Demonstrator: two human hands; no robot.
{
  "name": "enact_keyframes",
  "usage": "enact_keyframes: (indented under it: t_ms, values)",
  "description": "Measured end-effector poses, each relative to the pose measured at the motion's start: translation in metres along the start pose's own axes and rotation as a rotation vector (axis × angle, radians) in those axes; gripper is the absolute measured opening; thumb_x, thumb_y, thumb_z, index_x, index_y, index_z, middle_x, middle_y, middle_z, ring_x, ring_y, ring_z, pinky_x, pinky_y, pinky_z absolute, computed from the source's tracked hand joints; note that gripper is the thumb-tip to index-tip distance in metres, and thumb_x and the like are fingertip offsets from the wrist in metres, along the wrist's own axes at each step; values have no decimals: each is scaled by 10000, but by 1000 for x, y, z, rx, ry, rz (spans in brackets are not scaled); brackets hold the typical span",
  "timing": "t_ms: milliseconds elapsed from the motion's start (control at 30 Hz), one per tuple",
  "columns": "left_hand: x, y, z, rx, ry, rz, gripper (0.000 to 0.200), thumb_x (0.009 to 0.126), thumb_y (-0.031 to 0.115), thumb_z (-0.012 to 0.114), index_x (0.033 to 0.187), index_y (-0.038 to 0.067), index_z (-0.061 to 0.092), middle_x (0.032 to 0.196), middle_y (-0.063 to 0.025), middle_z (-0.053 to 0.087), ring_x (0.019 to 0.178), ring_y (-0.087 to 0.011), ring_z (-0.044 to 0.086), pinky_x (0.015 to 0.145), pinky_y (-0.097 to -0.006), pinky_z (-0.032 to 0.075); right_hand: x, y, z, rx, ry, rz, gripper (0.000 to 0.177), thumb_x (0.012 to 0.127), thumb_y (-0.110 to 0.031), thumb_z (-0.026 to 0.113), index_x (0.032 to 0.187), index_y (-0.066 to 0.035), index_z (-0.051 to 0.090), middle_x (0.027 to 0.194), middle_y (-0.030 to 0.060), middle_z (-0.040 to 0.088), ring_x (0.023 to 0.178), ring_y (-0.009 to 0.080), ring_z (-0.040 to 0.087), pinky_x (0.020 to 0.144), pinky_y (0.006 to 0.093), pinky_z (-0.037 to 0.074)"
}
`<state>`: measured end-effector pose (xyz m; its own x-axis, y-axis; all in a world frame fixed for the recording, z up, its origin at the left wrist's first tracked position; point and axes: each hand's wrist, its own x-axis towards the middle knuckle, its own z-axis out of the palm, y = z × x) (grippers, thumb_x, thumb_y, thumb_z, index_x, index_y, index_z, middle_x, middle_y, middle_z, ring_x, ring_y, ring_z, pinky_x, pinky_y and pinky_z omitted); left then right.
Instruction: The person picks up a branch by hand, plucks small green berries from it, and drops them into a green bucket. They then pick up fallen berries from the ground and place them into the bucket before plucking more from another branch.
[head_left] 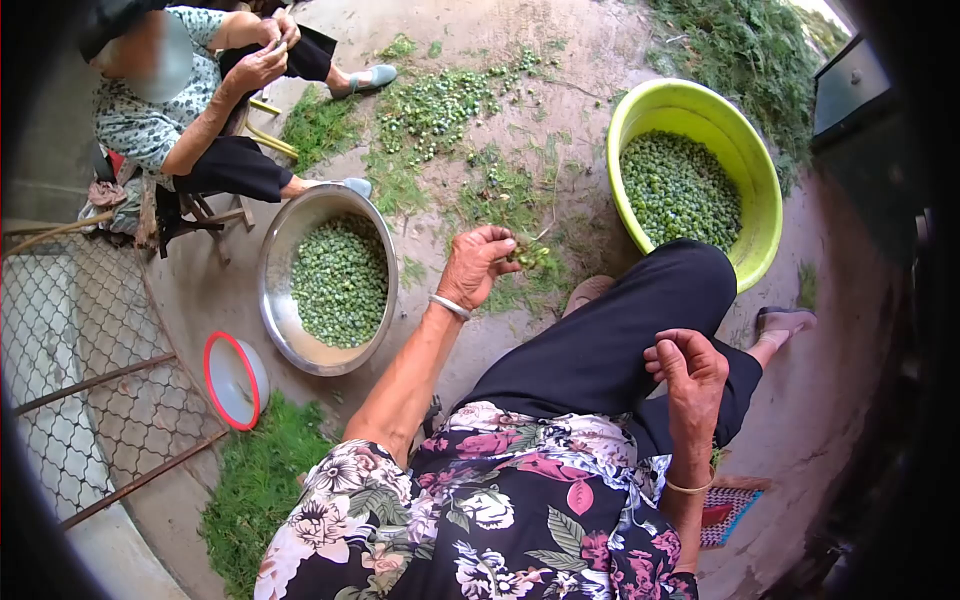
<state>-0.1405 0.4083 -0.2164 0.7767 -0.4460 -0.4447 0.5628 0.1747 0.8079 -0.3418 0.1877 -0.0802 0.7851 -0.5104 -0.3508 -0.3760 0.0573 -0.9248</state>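
Observation:
My left hand (480, 265), a bangle at its wrist, pinches a small green sprig (533, 254) with thin stems above the littered ground. Near my knee, my right hand (692, 378) is held up with its fingers curled in towards the thumb. Whether anything small sits between those fingertips is hidden. Left of my left arm, a steel basin (280, 330) holds many small round green fruits (340, 282). Beyond my knee stands a yellow-green plastic tub (765, 200), partly filled with similar green fruits (680, 188).
Another person (165, 110) sits at upper left, both hands raised together. Loose green fruits (435, 110) and feathery greenery (265, 480) lie on the ground. A red-rimmed bowl (237, 382) rests beside a wire mesh panel (90, 330). More greenery (745, 70) is heaped at upper right.

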Motion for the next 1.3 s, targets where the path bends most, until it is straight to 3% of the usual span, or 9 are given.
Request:
enact_keyframes:
  t_ms: [133,233,400,567,700,800,933,1133,1300]
  values:
    - [-31,41,67,-443,-281,-89,142,868,73,562,975,-21,572,883,-133,657,829,-307,659,801,-474,540,-18,-6,-2,19,17,-81,131,891,-79,605,946,38,627,780,61,661,659,86,603,593,197,475]
    - [-48,49,111,-512,-490,-139,148,884,99,549,964,-24,567,885,-171,651,820,-338,658,762,-456,553,-28,-17,-7,60,67,-162,144,897,-97,608,946,38,627,780,65,660,659,89,600,595,200,477]
    - [-82,42,170,-359,-635,-357,95,861,62,586,895,-27,592,810,-106,648,713,-150,643,667,-290,545,-36,-18,-19,198,168,-220,192,901,-149,621,944,39,629,766,68,649,645,90,590,585,203,473]
    - [-95,16,197,-263,-660,-337,71,810,37,649,831,-18,609,746,-44,628,653,-92,596,590,-214,485,-45,-16,-27,-30,229,-271,200,859,-145,670,922,42,637,722,28,611,646,84,555,594,216,437]
    - [-100,6,213,24,-569,-307,111,793,74,677,804,-15,610,706,-34,616,618,-75,578,510,-206,461,-54,4,-35,185,322,-176,118,819,-70,688,879,22,647,745,6,615,669,87,550,614,224,432]
    - [-100,-4,221,312,-585,-42,163,799,97,686,828,-38,600,694,-32,600,548,-67,542,452,-199,433,-59,14,-47,272,337,-119,85,820,-33,675,883,17,645,784,17,631,690,89,564,633,215,443]
    - [-107,-2,220,109,-697,-334,207,807,80,669,935,-52,575,727,-44,600,539,-73,538,432,-202,418,-63,31,-66,557,384,-105,89,857,2,610,941,7,639,880,55,653,769,123,610,733,248,494]
    - [-110,-16,224,54,-688,-363,182,779,16,667,918,-54,572,726,-53,594,525,-66,527,416,-195,393,-70,41,-69,815,333,-21,112,885,-7,573,990,6,610,937,61,630,844,137,602,807,263,478]
    - [-111,-14,224,167,-698,-301,185,753,-30,665,905,-60,564,692,-44,573,507,-65,513,411,-199,385,-81,52,-76,601,300,-33,90,896,-22,560,969,-3,610,913,58,630,808,133,595,772,253,472]
